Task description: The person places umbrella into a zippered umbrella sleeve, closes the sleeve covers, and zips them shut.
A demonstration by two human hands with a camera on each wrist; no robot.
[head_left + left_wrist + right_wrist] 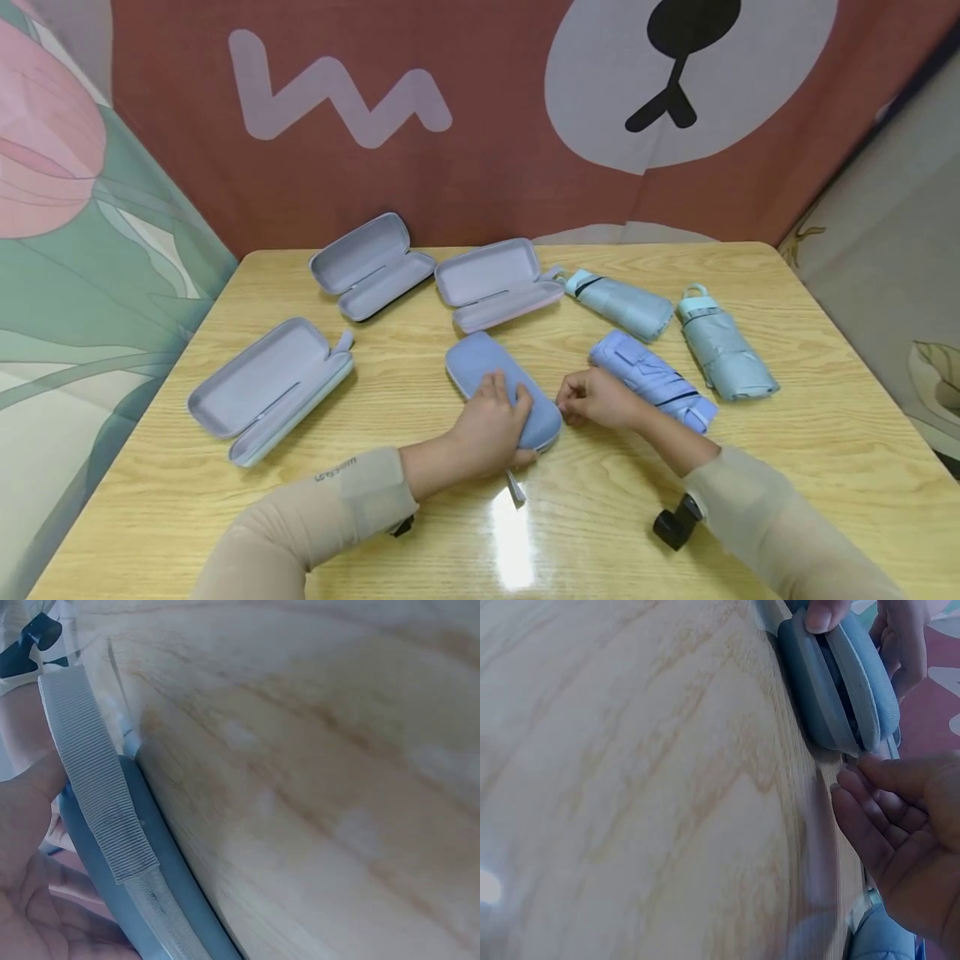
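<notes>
A blue zip-up case (517,396), shaped like a glasses case, lies slanted at the middle of the table. My left hand (487,425) grips it, fingers spread over the lid and thumb at the near side. In the left wrist view a ribbed grey band (101,772) runs along the case's side. My right hand (600,398) is at the right end of the case, thumb and fingertips pinching what seems to be the zipper pull, mostly hidden by them. From the right wrist, a dark gap shows between the halves of the case (881,675). A short grey tab (515,489) sticks out below.
Three similar cases stand open: one at left (277,392), one at back left (375,267), one at back centre (498,283). On the right lie a folded blue umbrella (645,375) and two grey-green ones, one behind (622,307), one farther right (723,350).
</notes>
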